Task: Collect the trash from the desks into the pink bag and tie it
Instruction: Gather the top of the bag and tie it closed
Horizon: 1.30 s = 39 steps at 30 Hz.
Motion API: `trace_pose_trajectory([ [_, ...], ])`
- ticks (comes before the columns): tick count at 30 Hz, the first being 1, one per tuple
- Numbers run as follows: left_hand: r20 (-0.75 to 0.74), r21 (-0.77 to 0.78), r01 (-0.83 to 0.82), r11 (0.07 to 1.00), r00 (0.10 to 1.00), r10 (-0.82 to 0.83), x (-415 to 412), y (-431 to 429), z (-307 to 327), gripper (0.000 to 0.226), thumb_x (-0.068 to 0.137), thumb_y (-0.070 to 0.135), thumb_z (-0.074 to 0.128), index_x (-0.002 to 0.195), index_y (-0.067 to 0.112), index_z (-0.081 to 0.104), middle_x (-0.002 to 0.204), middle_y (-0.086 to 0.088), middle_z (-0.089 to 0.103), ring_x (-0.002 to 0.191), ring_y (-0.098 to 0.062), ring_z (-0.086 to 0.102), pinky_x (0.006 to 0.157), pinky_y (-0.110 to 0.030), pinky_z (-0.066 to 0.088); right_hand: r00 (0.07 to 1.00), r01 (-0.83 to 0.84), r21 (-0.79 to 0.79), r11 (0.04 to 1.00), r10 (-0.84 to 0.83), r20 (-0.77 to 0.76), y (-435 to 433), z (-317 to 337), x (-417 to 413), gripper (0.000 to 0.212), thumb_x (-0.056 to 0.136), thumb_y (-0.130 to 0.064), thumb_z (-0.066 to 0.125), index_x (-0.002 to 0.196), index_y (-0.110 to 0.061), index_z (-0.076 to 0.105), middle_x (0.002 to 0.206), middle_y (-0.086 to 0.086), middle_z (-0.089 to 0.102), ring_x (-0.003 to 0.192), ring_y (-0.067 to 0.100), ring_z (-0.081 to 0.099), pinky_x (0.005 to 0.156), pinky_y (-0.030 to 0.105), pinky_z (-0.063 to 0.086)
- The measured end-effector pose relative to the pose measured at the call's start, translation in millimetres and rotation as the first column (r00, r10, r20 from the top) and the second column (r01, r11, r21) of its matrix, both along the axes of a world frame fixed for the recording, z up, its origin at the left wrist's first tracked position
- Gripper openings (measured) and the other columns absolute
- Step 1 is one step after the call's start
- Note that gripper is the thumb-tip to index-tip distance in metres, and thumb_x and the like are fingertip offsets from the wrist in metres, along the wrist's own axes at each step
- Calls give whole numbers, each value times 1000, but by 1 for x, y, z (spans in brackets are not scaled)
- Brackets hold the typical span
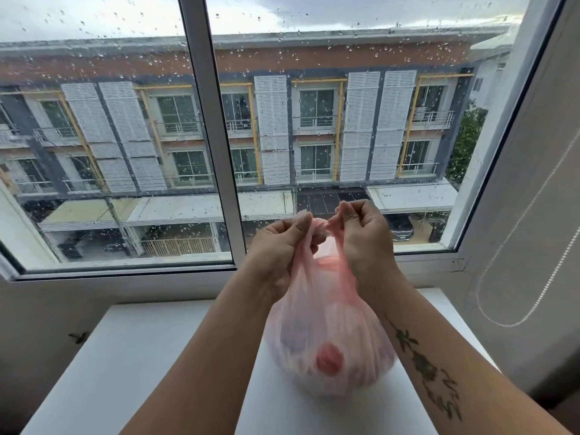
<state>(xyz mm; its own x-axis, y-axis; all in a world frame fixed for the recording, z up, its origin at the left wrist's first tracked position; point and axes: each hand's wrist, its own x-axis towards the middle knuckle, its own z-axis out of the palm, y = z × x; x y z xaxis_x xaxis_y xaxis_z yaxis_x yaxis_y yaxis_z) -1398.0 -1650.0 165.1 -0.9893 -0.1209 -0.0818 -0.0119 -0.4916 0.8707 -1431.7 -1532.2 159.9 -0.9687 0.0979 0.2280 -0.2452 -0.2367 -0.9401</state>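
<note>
The pink bag point(329, 346) is thin and see-through, bulging with trash; a red round shape shows through its front. It rests on the white desk point(131, 356) in front of me. My left hand point(279, 246) pinches one twisted handle of the bag at the top. My right hand point(361, 233) pinches the other handle. The two handles cross between my fingertips, just above the bag's gathered neck. Whether a knot is formed there is hidden by my fingers.
A large rain-spotted window point(204, 136) with a white frame stands right behind the desk. A white roller blind with a bead chain point(527, 277) hangs at the right. The wall below the sill is on the left.
</note>
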Motion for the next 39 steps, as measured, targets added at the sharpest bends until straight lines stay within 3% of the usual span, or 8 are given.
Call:
trace_pose_trajectory([
  [3, 11, -2, -32, 999, 999, 32, 2, 3, 2, 13, 88, 14, 67, 90, 1, 65, 69, -9, 71, 57, -18, 66, 53, -26, 54, 991, 131, 197, 972, -123, -51, -2, 3, -2, 20, 99, -28, 51, 81, -21, 55, 73, 1, 61, 75, 24, 63, 82, 50, 55],
  [10, 14, 21, -76, 997, 997, 76, 2, 12, 5, 20, 89, 12, 67, 99, -4, 64, 74, -15, 66, 56, -17, 63, 54, -25, 55, 999, 35, 218, 975, -28, -31, 5, 6, 6, 19, 98, -24, 53, 83, -14, 58, 55, -9, 55, 55, 9, 55, 63, 35, 54],
  [17, -35, -309, -84, 947, 996, 77, 0, 19, -2, 34, 83, 20, 75, 95, -10, 64, 65, -9, 66, 53, -15, 60, 54, -26, 50, 973, 209, 465, 860, -134, -188, 33, 3, 1, 32, 95, -37, 56, 83, -8, 62, 63, -3, 57, 59, 13, 56, 57, 28, 45],
  [20, -49, -333, -105, 937, 994, 94, 0, 25, 0, 24, 83, 20, 76, 83, 1, 61, 64, -7, 67, 53, -15, 59, 52, -25, 50, 993, 48, 434, 900, 4, -118, 40, 3, 3, 41, 87, -47, 64, 82, -6, 65, 60, 0, 58, 54, 12, 54, 53, 26, 43],
  [26, 7, -223, -104, 969, 994, 108, -5, 19, 5, 25, 82, 20, 76, 71, 7, 57, 59, -6, 64, 52, -16, 57, 54, -29, 51, 974, -154, 632, 759, 224, -32, 64, 0, 6, 32, 63, -37, 86, 86, -18, 74, 63, -7, 58, 56, 1, 48, 58, 20, 42],
  [29, 9, -213, -107, 971, 994, 112, -6, 20, 3, 25, 81, 20, 76, 72, 7, 57, 60, -9, 63, 52, -18, 57, 53, -29, 51, 971, -8, 713, 702, 176, -161, 62, -4, 4, 23, 71, -37, 82, 87, -22, 75, 68, -14, 58, 57, -2, 50, 57, 10, 37],
  [34, 12, -202, -108, 973, 994, 113, -4, 17, 4, 22, 85, 18, 72, 77, 3, 59, 60, -12, 65, 50, -17, 59, 50, -25, 53, 920, 258, 750, 609, 82, -383, 60, -5, 6, 22, 84, -37, 71, 81, -15, 73, 74, -7, 69, 69, 10, 62, 63, 28, 48],
  [39, 74, -93, 6, 996, 997, 1, -5, 3, 10, 14, 92, 13, 63, 81, 4, 60, 68, -11, 71, 61, -18, 69, 56, -26, 58, 867, 371, 793, 484, 125, -482, 60, 16, 0, 16, 89, -23, 65, 84, -9, 71, 78, 1, 69, 70, 19, 61, 63, 29, 46],
])
